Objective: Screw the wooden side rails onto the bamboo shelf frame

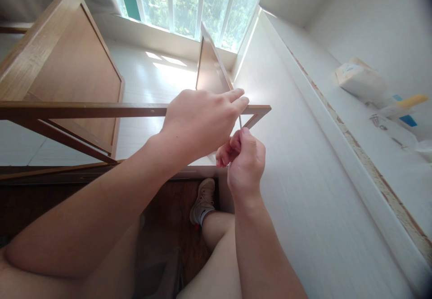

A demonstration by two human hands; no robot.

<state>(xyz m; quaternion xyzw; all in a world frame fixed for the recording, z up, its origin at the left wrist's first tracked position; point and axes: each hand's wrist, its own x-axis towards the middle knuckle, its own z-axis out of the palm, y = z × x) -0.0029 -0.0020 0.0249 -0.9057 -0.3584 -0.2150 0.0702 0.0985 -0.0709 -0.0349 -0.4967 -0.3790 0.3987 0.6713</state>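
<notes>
A narrow brown wooden rail (128,110) runs crosswise in front of me, its right end close to the white wall. My left hand (202,117) lies over this rail near that end and grips it, with two fingers reaching out along the top. Just below, my right hand (246,157) is closed, thumb against curled fingers. A thin metal rod (240,122) sticks up from its pinch toward the rail's underside. Whether it is a hex key or some other tool I cannot tell, since my left hand covers part of the spot.
A wooden panel (77,74) stands at the left; a thinner upright panel (213,65) stands behind my hands, near the barred window (185,2). The white wall (303,164) rises close on the right. Its ledge bears a pale package (357,78), small screws (374,120) and a yellow-handled item (412,102).
</notes>
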